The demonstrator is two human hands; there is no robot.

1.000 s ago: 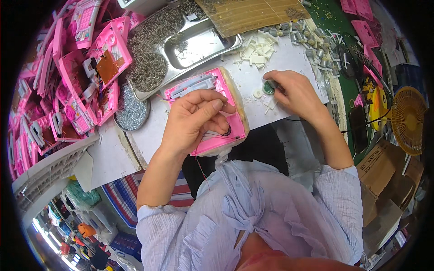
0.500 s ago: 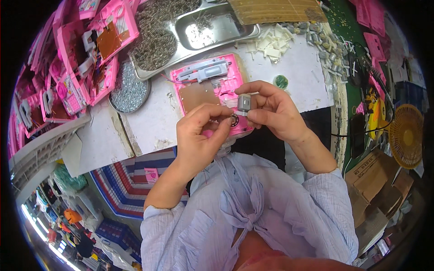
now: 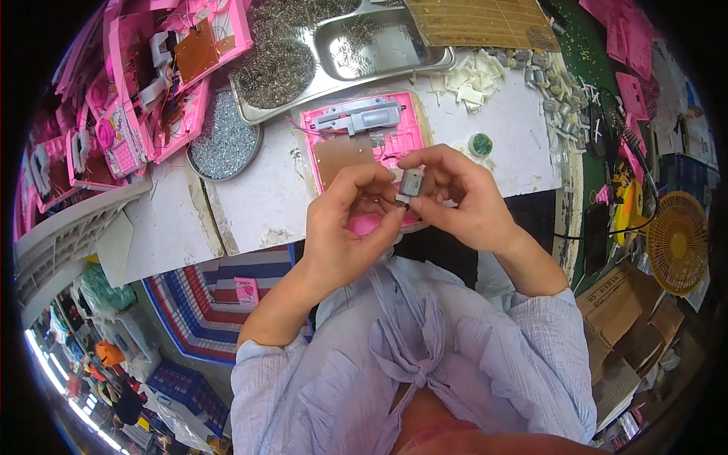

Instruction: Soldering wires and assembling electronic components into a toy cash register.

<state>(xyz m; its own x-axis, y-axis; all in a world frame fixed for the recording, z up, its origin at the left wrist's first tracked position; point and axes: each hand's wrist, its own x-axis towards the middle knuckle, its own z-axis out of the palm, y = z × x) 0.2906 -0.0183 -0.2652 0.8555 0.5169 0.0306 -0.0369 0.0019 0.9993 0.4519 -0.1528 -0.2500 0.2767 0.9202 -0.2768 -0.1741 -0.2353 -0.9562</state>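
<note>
My right hand (image 3: 476, 203) pinches a small grey boxy motor (image 3: 412, 183) between thumb and fingers, with a pale piece at its lower end. Close against that end, my left hand (image 3: 337, 220) has curled fingers and its thumb near the motor; whatever lies in them is too small and hidden to name. Both hands are above the near part of an open pink plastic casing (image 3: 414, 137), which lies on the table. Inside the casing are a grey mechanism (image 3: 371, 119), a brown board (image 3: 339, 158) and thin wires. My hands cover its near part.
A round tray of small metal parts (image 3: 224, 140) stands left, beside stacked pink casings (image 3: 121, 114). At the back is a steel sink-shaped tray (image 3: 330, 95) with springs. White plastic pieces (image 3: 472, 82), grey motors (image 3: 557, 102) and a green roll (image 3: 481, 144) lie to the right.
The left fingers have moved closer to the motor's lower end, and the dark round part seen at their tips before is now mostly hidden. The right hand still holds the motor, slightly tilted.
</note>
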